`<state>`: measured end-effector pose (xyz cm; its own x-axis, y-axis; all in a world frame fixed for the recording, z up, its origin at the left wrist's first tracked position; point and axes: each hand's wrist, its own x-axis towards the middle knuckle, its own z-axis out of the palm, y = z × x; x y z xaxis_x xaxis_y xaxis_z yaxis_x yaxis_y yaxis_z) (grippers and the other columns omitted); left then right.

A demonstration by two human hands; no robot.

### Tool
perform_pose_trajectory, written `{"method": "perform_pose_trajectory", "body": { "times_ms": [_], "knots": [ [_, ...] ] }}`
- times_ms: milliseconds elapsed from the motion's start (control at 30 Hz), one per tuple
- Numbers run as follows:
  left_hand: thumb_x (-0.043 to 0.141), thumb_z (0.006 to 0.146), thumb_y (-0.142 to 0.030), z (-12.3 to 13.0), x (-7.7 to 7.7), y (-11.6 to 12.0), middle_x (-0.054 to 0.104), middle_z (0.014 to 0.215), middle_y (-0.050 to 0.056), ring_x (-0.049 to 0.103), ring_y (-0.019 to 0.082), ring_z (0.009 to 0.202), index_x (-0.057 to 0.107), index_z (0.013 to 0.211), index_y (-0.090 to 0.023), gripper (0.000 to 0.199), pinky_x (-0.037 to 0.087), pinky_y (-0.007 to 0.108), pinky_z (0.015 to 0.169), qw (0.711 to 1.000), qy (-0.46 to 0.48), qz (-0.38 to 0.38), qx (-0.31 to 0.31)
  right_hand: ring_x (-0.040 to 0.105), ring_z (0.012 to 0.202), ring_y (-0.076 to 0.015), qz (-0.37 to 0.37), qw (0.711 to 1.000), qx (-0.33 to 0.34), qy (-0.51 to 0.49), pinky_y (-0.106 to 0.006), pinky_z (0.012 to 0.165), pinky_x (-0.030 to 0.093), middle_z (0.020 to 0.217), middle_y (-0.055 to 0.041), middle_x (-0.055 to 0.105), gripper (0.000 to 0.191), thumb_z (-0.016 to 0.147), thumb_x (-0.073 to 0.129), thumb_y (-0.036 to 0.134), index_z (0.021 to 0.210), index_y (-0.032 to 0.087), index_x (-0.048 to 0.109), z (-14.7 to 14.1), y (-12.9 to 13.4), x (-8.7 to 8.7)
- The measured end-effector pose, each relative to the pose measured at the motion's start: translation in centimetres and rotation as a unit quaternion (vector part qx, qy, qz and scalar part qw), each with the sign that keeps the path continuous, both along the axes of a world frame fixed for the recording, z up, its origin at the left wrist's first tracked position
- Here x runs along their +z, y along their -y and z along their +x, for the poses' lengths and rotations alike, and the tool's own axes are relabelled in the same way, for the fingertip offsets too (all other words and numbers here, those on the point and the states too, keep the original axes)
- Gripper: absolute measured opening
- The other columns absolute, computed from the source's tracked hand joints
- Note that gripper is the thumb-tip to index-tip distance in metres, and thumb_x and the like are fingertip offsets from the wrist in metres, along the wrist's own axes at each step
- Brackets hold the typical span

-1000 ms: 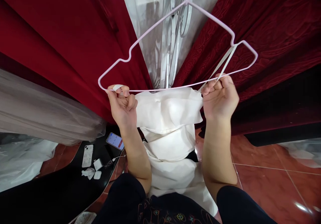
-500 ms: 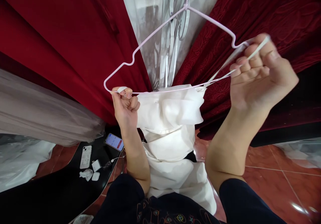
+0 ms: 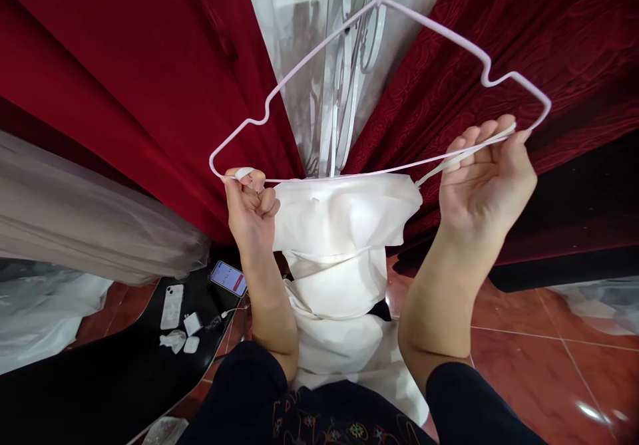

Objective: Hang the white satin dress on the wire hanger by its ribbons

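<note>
A pale pink hanger (image 3: 319,46) spans the upper middle, its hook cut off by the top edge. Below its bottom bar hangs a white garment (image 3: 344,215), draped down towards my lap. My left hand (image 3: 251,202) is closed around the hanger's lower left corner and a white strap (image 3: 243,173). At the lower right corner, my right hand (image 3: 486,172) pinches the bar between thumb and fingers, with another white strap (image 3: 442,165) stretched over the fingers. That strap runs down to the garment's right top corner.
Red curtains (image 3: 150,66) hang on both sides of a white metal frame (image 3: 344,99). On a black surface (image 3: 110,365) at lower left lie a lit phone (image 3: 229,278), a white phone (image 3: 172,306), a charger (image 3: 192,324) and an earbud case (image 3: 191,344). Red tiles (image 3: 519,365) cover the floor.
My right hand has moved left and down, now gripping at the hanger's right corner. The hanger's right end shows fully, and the garment's top is spread wider. My left hand has barely moved.
</note>
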<state>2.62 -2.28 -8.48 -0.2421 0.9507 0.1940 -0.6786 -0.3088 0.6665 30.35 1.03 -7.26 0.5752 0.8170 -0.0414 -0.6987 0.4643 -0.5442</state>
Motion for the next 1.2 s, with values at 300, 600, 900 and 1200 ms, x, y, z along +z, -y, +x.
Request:
{"method": "perform_pose_trajectory", "body": {
  "times_ms": [300,600,900,1200],
  "knots": [
    [0.057,0.106,-0.045,-1.1,0.1,-0.5,0.068,0.079,0.001,0.029,0.003,0.040,0.064,0.085,-0.017,0.035,0.026,0.016,0.037,0.997,-0.054,0.020,0.057,0.033,0.050,-0.0014,0.089,0.989,0.093,-0.072,-0.015,0.051,0.039,0.060,0.0071,0.031,0.039,0.107,0.030,0.034,0.077,0.016,0.046,-0.7,0.1,-1.3],
    [0.065,0.088,0.000,-5.8,-0.4,-1.5,0.082,0.098,0.001,0.072,0.012,0.090,0.083,0.093,-0.019,0.026,0.059,0.023,0.083,0.884,-0.229,0.108,0.393,0.031,0.049,-0.0018,0.106,0.988,0.084,-0.070,-0.016,0.050,0.036,0.060,0.0073,0.029,0.038,0.106,0.033,0.035,0.076,0.016,0.045,-0.5,-0.3,-1.3],
    [0.098,0.071,-0.027,-5.2,3.5,-2.0,0.070,0.136,0.015,0.069,0.027,0.125,0.070,0.129,-0.011,0.067,0.054,0.040,0.114,0.866,-0.371,0.263,0.207,0.031,0.050,-0.0009,0.103,0.986,0.102,-0.080,-0.015,0.051,0.038,0.061,0.0077,0.028,0.036,0.107,0.031,0.031,0.078,0.015,0.045,-0.9,-0.3,-2.1],
    [0.087,0.085,-0.018,-7.1,1.0,-3.2,0.076,0.123,0.007,0.073,0.018,0.112,0.075,0.117,-0.015,0.034,0.056,0.033,0.109,0.854,-0.278,0.218,0.382,0.031,0.051,-0.0016,0.114,0.984,0.103,-0.089,-0.016,0.052,0.038,0.063,0.0073,0.026,0.035,0.106,0.034,0.033,0.079,0.015,0.047,-0.3,-0.8,-1.9]
  ]
}}
